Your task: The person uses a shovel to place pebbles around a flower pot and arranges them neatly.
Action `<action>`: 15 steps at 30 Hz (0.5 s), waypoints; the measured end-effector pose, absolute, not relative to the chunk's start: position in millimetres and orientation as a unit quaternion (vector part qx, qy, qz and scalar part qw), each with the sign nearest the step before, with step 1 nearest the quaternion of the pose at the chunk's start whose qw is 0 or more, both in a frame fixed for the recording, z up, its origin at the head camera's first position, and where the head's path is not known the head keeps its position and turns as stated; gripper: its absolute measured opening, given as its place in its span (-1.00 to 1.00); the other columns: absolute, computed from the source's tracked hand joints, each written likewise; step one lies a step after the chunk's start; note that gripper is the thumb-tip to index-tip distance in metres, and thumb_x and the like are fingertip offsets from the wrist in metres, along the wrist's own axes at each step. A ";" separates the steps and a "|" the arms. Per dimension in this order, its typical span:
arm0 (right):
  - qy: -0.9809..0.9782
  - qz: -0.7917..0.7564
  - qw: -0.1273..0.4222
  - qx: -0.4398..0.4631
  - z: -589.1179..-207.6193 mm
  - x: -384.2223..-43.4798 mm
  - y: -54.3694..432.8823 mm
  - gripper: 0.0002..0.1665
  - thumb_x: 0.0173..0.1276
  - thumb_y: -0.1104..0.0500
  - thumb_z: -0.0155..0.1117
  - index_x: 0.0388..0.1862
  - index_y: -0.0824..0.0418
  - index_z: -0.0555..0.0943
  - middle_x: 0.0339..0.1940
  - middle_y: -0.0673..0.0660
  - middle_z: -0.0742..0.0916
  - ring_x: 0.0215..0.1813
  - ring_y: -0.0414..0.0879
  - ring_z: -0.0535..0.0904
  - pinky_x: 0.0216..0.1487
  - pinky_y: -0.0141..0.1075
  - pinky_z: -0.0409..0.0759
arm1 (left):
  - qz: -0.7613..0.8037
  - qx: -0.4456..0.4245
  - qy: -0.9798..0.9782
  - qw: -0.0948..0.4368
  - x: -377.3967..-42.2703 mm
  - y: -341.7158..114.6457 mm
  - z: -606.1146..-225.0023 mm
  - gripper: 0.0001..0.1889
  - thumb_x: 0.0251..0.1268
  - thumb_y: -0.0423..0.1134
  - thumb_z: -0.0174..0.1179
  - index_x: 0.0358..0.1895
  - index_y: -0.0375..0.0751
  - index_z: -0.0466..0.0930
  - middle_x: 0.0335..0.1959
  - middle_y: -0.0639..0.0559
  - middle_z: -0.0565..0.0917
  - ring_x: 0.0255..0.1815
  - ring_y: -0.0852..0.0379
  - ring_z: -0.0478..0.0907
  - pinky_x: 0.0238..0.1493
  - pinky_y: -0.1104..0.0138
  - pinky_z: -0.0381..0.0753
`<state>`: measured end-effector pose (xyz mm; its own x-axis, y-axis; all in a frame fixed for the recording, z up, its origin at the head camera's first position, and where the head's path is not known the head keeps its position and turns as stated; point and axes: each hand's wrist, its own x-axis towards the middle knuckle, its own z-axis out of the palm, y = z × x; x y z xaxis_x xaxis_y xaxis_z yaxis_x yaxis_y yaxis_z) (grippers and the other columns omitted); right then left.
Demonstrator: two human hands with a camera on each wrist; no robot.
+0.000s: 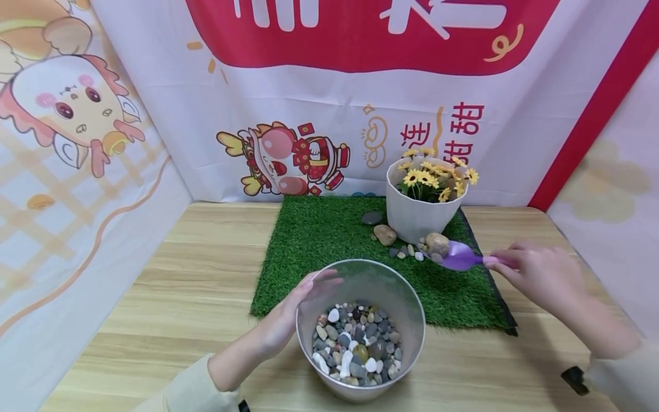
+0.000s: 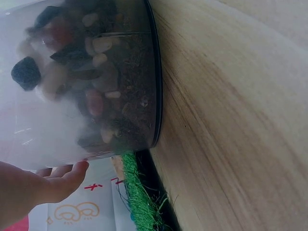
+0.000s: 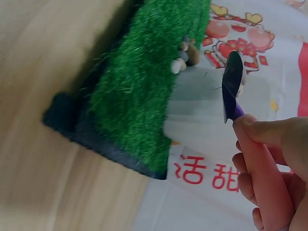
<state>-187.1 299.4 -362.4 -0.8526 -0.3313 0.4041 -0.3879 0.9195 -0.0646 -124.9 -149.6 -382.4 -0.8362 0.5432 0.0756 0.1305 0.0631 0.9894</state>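
Observation:
My right hand [image 1: 546, 274] grips the pink handle [image 3: 263, 175] of a small trowel [image 1: 460, 257] with a purple blade. Tan and grey stones [image 1: 437, 244] show at the blade's tip, in front of the white flowerpot. My left hand [image 1: 283, 317] lies against the left side of a clear bucket [image 1: 409, 303], its fingers extended along the wall near the rim. Mixed pebbles [image 1: 355, 346] in white, grey and brown fill the bucket's lower part. Through its side, the left wrist view shows stones [image 2: 103, 72] above dark, fine bits at the bottom.
A green turf mat [image 1: 319, 240] lies behind the bucket on the wooden table [image 1: 206, 274]. On it stands the white flowerpot [image 1: 419, 214] with yellow flowers [image 1: 424, 178]. Beside the pot lie a brown stone [image 1: 384, 235], a dark flat stone [image 1: 372, 218] and small pebbles [image 1: 401, 252]. Printed cloth [image 1: 309, 97] hangs behind.

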 end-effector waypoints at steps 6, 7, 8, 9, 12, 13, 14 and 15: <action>-0.966 0.071 0.177 0.172 -373.6 -191.2 304.6 -0.62 0.37 -0.10 0.43 -0.14 0.18 0.84 -0.27 0.20 0.80 -0.66 -0.17 0.34 -0.73 -0.26 0.16 | 0.636 0.238 0.717 0.156 -123.9 -150.0 -381.9 -0.36 0.72 0.03 -0.56 0.61 -0.29 0.02 0.54 -0.26 0.30 0.56 -0.27 0.17 0.53 -0.23 0.00; -0.967 0.070 0.175 0.171 -375.3 -192.0 305.6 -0.63 0.37 -0.10 0.43 -0.14 0.18 0.84 -0.27 0.20 0.80 -0.66 -0.17 0.34 -0.73 -0.26 0.17 | 0.635 0.239 0.718 0.155 -123.9 -150.0 -381.8 -0.36 0.72 0.03 -0.57 0.61 -0.29 0.02 0.54 -0.26 0.31 0.56 -0.27 0.17 0.53 -0.23 -0.02; -0.968 0.069 0.173 0.171 -377.1 -193.1 306.5 -0.63 0.37 -0.09 0.43 -0.14 0.19 0.84 -0.27 0.21 0.80 -0.66 -0.16 0.35 -0.74 -0.26 0.17 | 0.635 0.238 0.718 0.156 -124.2 -149.8 -381.8 -0.36 0.72 0.03 -0.56 0.61 -0.29 0.02 0.54 -0.26 0.31 0.56 -0.26 0.17 0.53 -0.23 -0.02; -0.968 0.068 0.170 0.170 -378.8 -194.2 307.5 -0.62 0.37 -0.09 0.43 -0.13 0.20 0.83 -0.26 0.22 0.80 -0.66 -0.16 0.36 -0.74 -0.26 0.18 | 0.636 0.237 0.717 0.156 -124.4 -149.6 -381.8 -0.36 0.71 0.04 -0.56 0.61 -0.28 0.02 0.54 -0.26 0.31 0.56 -0.26 0.17 0.53 -0.23 -0.02; -0.970 0.065 0.163 0.170 -383.7 -197.8 310.5 -0.63 0.37 -0.07 0.43 -0.12 0.22 0.83 -0.25 0.24 0.80 -0.65 -0.16 0.37 -0.73 -0.26 0.19 | 0.636 0.237 0.718 0.155 -124.5 -149.2 -381.8 -0.36 0.71 0.03 -0.56 0.61 -0.29 0.03 0.54 -0.26 0.31 0.56 -0.26 0.17 0.53 -0.23 -0.01; -0.971 0.065 0.159 0.169 -385.1 -199.0 311.3 -0.62 0.38 -0.07 0.42 -0.12 0.22 0.83 -0.25 0.25 0.80 -0.65 -0.17 0.39 -0.72 -0.26 0.20 | 0.636 0.237 0.718 0.155 -124.7 -149.1 -381.9 -0.36 0.71 0.03 -0.56 0.61 -0.29 0.03 0.54 -0.26 0.31 0.56 -0.26 0.17 0.53 -0.23 -0.01; -0.971 0.064 0.154 0.168 -386.4 -200.1 312.1 -0.62 0.38 -0.07 0.42 -0.11 0.22 0.83 -0.24 0.25 0.80 -0.64 -0.17 0.40 -0.72 -0.26 0.20 | 0.637 0.236 0.717 0.156 -124.6 -149.0 -381.9 -0.36 0.71 0.04 -0.56 0.61 -0.28 0.03 0.54 -0.26 0.31 0.56 -0.26 0.17 0.53 -0.23 0.00; -0.972 0.063 0.150 0.167 -387.4 -201.3 312.9 -0.62 0.39 -0.06 0.42 -0.10 0.23 0.82 -0.24 0.26 0.80 -0.64 -0.18 0.40 -0.71 -0.26 0.20 | 0.637 0.236 0.717 0.156 -124.4 -149.0 -381.9 -0.36 0.71 0.03 -0.56 0.61 -0.28 0.02 0.54 -0.26 0.31 0.56 -0.26 0.17 0.53 -0.23 0.00</action>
<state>-201.3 312.9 -387.4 -0.8992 -0.3058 0.3129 -0.3439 0.9361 -0.0732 -124.4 -149.0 -381.9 -0.8402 0.5368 0.0766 0.1393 0.0772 0.9872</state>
